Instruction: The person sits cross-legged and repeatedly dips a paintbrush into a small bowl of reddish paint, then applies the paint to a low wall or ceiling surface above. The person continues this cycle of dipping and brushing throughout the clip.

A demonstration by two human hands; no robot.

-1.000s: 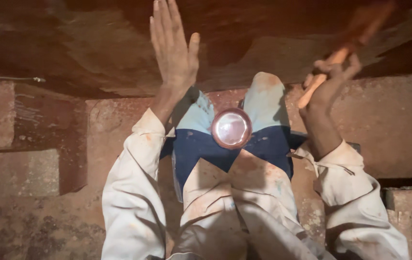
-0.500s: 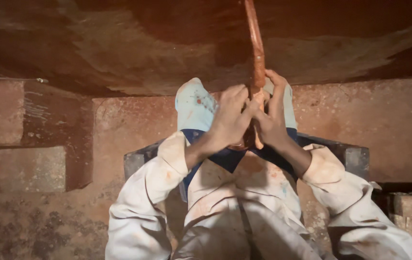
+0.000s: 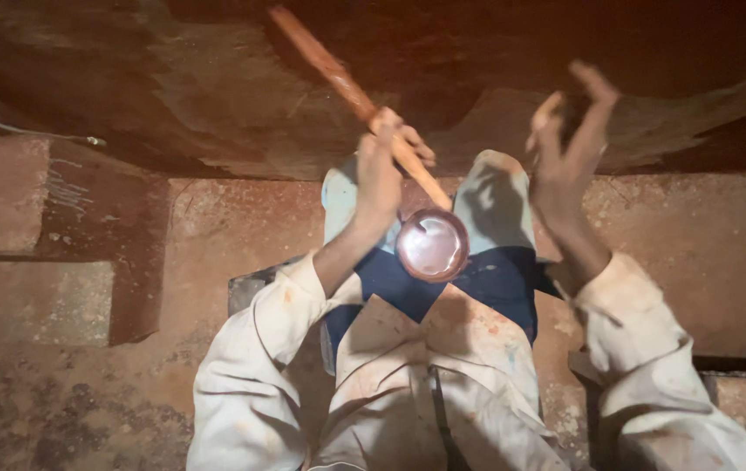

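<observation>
My left hand [image 3: 381, 170] grips a long wooden stick [image 3: 338, 78] that slants up to the left and down into a small round metal cup [image 3: 432, 245] of pale liquid, which sits between my knees. My right hand [image 3: 569, 153] is raised to the right of the stick, fingers spread, holding nothing. I wear a stained white coat over blue trousers, and my knees [image 3: 495, 196] frame the cup.
A dark reddish wall or slab [image 3: 172, 78] fills the top of the view. Pale stone blocks [image 3: 33, 296] lie at the left on a dusty reddish floor. Another block edge [image 3: 739, 392] shows at the lower right.
Both hands clasped the upright stick half a second ago. Now my right hand has let go and swung right, and the stick leans to the left in my left hand.
</observation>
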